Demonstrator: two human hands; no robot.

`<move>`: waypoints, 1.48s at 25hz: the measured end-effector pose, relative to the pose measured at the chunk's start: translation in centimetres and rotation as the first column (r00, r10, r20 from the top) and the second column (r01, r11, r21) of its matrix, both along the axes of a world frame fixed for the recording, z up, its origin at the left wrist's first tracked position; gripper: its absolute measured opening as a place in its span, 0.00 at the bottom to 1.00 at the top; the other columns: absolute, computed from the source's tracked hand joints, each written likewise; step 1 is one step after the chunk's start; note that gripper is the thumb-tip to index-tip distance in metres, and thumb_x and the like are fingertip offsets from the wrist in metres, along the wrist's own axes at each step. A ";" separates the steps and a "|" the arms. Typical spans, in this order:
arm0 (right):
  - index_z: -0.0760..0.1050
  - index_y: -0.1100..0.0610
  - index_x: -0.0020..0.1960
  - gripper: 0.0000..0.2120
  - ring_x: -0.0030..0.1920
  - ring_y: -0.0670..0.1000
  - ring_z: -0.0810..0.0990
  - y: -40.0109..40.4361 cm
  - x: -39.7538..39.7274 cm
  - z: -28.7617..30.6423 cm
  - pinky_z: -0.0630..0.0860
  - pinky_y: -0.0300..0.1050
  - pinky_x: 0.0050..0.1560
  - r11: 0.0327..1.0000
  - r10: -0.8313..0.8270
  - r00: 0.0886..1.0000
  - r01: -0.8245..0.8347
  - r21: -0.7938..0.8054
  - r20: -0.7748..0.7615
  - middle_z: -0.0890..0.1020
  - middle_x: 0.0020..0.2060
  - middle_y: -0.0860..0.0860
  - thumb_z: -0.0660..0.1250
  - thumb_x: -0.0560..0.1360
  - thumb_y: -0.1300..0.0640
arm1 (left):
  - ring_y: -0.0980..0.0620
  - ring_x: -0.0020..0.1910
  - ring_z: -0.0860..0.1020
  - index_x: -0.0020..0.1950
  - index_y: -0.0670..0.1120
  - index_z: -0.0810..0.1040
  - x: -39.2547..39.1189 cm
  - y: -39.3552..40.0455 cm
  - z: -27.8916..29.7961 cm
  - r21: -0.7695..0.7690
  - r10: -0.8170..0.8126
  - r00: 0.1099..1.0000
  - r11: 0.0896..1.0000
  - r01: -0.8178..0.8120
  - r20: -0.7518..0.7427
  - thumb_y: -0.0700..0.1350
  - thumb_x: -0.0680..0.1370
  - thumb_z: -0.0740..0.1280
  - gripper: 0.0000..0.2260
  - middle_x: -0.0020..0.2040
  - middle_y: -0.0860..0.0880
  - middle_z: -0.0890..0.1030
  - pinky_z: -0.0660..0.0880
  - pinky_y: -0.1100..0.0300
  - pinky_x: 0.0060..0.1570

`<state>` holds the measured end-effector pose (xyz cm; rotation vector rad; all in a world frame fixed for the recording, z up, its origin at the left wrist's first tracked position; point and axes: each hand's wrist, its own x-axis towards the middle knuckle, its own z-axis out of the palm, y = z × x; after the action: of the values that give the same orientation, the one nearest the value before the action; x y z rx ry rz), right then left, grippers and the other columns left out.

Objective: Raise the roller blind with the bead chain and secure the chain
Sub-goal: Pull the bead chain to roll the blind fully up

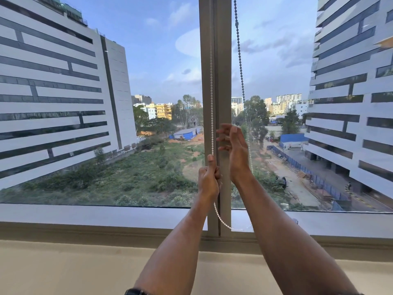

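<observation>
A white bead chain (211, 99) hangs in a loop in front of the grey window mullion (221, 60). Its left strand runs down into my left hand (209, 177), which is closed in a fist around it at sill height. Below the fist the chain curves right along the sill and rises behind my right forearm. My right hand (232, 145) is higher, just right of the mullion, fingers spread and holding nothing, with the right strand passing close behind it. The right strand looks dark against the sky further up. The roller blind itself is out of view above.
Large window panes fill the view on both sides of the mullion, with tall buildings and a green lot outside. A wide beige sill (85, 269) runs along the bottom, below the grey window frame (106, 213).
</observation>
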<state>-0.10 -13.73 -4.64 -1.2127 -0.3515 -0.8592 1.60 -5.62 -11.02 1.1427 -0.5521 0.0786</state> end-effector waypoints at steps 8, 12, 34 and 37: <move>0.76 0.50 0.38 0.19 0.22 0.43 0.60 2.7 0.6 -0.5 0.59 0.34 0.20 0.916 0.401 0.913 -0.402 -0.004 -0.074 0.66 0.25 0.43 0.60 0.84 0.45 | 0.61 0.15 0.56 0.23 0.53 0.62 -0.9 -0.4 -3.5 -0.038 -0.080 0.993 0.996 0.077 -0.086 0.55 0.86 0.52 0.30 0.19 0.57 0.60 0.53 0.70 0.18; 0.72 0.49 0.36 0.19 0.21 0.42 0.58 2.3 0.3 -2.7 0.56 0.33 0.20 0.953 0.301 0.950 -0.297 0.061 -0.076 0.66 0.24 0.43 0.62 0.82 0.42 | 0.54 0.22 0.64 0.26 0.50 0.71 -0.2 0.8 -5.5 0.145 0.035 0.999 0.989 -0.033 -0.012 0.55 0.84 0.52 0.27 0.23 0.51 0.68 0.61 0.60 0.26; 0.78 0.57 0.55 0.09 0.42 0.43 0.79 -1.3 -0.2 -6.6 0.75 0.38 0.43 0.990 0.007 0.990 -0.026 -0.139 -0.137 0.80 0.48 0.54 0.60 0.80 0.64 | 0.57 0.18 0.58 0.23 0.52 0.61 0.8 0.3 3.8 0.082 0.161 0.984 0.982 -0.168 0.080 0.61 0.84 0.56 0.30 0.20 0.56 0.62 0.56 0.65 0.21; 0.79 0.56 0.58 0.11 0.45 0.48 0.81 -0.7 0.1 -2.1 0.77 0.41 0.44 0.999 0.044 0.997 -0.045 -0.015 -0.062 0.83 0.47 0.52 0.59 0.85 0.56 | 0.58 0.17 0.59 0.22 0.52 0.63 0.2 -0.1 1.5 0.063 0.133 0.990 0.989 -0.135 0.040 0.60 0.83 0.56 0.29 0.19 0.56 0.62 0.56 0.66 0.19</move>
<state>-0.03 -14.41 -6.73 -1.2396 -0.3354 -0.7801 1.82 -5.70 -9.57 1.2437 -0.5118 0.1987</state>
